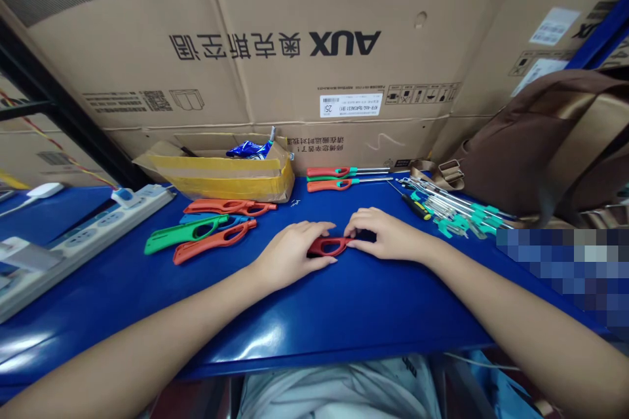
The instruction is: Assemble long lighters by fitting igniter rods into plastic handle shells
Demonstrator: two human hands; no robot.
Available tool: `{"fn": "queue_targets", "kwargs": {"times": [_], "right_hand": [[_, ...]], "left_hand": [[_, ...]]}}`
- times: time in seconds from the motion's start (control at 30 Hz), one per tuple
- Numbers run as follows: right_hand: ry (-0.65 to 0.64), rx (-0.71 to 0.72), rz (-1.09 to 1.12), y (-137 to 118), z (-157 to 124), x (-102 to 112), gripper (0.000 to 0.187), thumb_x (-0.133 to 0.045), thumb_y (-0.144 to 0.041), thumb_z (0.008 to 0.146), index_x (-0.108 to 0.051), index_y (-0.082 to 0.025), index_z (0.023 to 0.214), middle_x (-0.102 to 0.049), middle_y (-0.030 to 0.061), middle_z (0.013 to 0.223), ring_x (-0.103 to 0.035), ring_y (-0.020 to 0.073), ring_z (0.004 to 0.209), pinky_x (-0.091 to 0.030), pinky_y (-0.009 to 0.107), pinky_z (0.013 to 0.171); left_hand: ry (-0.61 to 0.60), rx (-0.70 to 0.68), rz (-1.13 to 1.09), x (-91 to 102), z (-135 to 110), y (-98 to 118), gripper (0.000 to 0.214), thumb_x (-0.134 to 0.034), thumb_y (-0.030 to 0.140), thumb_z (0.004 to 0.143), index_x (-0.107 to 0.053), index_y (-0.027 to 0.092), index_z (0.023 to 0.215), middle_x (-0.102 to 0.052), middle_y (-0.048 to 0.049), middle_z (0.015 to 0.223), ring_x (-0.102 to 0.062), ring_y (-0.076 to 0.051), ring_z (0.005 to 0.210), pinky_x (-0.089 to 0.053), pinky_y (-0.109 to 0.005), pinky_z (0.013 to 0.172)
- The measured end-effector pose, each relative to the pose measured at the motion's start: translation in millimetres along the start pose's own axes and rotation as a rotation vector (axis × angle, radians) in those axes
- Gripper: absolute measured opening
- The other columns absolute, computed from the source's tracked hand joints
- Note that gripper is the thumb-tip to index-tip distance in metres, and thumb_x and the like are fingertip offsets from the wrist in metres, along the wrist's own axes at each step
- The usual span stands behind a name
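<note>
Both of my hands rest on a red plastic handle shell (pixel 328 247) that lies flat on the blue table (pixel 314 314). My left hand (pixel 292 250) curls over its left end, fingers pressed on it. My right hand (pixel 381 233) pinches its right end, where a dark part sits under the fingers. Part of the shell is hidden by my fingers.
Orange, green and blue handle shells (pixel 206 234) lie at the left. An open cardboard box (pixel 230 170) stands behind them. Assembled long lighters (pixel 344 178) and metal rods with teal parts (pixel 452 209) lie to the right. A white power strip (pixel 93 226) and a brown bag (pixel 545 137) flank the table.
</note>
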State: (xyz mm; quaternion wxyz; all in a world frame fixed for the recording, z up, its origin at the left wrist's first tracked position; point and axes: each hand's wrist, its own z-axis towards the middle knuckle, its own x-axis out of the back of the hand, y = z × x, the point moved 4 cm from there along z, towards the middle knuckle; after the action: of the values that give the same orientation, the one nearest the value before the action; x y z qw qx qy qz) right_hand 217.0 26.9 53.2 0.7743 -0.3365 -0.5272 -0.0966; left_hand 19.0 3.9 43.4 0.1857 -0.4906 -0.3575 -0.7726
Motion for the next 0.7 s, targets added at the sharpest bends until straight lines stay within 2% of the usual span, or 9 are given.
{"fn": "queue_targets", "kwargs": {"times": [0.1,0.2,0.33,0.43,0.57,0.7], "right_hand": [[-0.008,-0.029,0.015,7,-1,5,0.009,-0.063,-0.023,0.093,-0.070,-0.020,0.098,-0.070,0.0042,0.096,-0.061,0.0187,0.091,-0.046,0.032,0.087],[-0.032,-0.082,-0.010,15,-4,9,0.010,-0.064,-0.021,0.090,-0.070,-0.019,0.098,-0.068,0.0044,0.095,-0.060,0.0178,0.086,-0.048,0.029,0.078],[-0.051,-0.107,-0.089,22,-7,17,0.010,-0.063,-0.018,0.088,-0.070,-0.018,0.094,-0.069,0.0048,0.093,-0.061,0.0188,0.087,-0.047,0.030,0.080],[-0.053,-0.136,-0.119,26,-8,21,0.011,-0.062,-0.016,0.086,-0.070,-0.018,0.094,-0.069,0.0055,0.093,-0.061,0.0194,0.087,-0.048,0.030,0.080],[-0.052,-0.168,-0.120,28,-9,24,0.011,-0.062,-0.018,0.088,-0.071,-0.018,0.095,-0.069,0.0060,0.095,-0.062,0.0191,0.087,-0.048,0.029,0.078],[-0.085,-0.173,-0.107,30,-10,26,0.014,-0.060,-0.021,0.093,-0.072,-0.018,0.098,-0.070,0.0076,0.099,-0.064,0.0204,0.089,-0.049,0.031,0.080]], "left_hand": [[-0.073,0.056,0.093,12.6,-2,-5,0.062,-0.078,0.040,0.081,-0.058,0.022,0.136,-0.069,-0.0102,0.128,-0.066,-0.030,0.114,-0.051,-0.042,0.099],[-0.113,0.086,0.128,27.2,-4,-16,0.060,-0.076,0.034,0.079,-0.059,0.022,0.136,-0.071,-0.0089,0.123,-0.066,-0.030,0.113,-0.052,-0.041,0.098],[-0.155,0.020,0.024,30.7,-3,-31,0.049,-0.072,0.027,0.081,-0.064,0.022,0.129,-0.070,-0.0074,0.126,-0.065,-0.026,0.116,-0.050,-0.036,0.102],[-0.074,-0.025,-0.114,23.3,0,-39,0.045,-0.072,0.027,0.083,-0.065,0.020,0.127,-0.071,-0.0079,0.123,-0.066,-0.023,0.112,-0.051,-0.034,0.100],[0.055,0.017,-0.243,10.3,3,-47,0.040,-0.073,0.032,0.084,-0.067,0.018,0.121,-0.073,-0.0074,0.112,-0.068,-0.020,0.099,-0.055,-0.033,0.091],[0.095,0.058,-0.336,3.5,3,-52,0.043,-0.076,0.034,0.081,-0.067,0.017,0.120,-0.074,-0.0069,0.111,-0.069,-0.020,0.098,-0.055,-0.035,0.094]]}}
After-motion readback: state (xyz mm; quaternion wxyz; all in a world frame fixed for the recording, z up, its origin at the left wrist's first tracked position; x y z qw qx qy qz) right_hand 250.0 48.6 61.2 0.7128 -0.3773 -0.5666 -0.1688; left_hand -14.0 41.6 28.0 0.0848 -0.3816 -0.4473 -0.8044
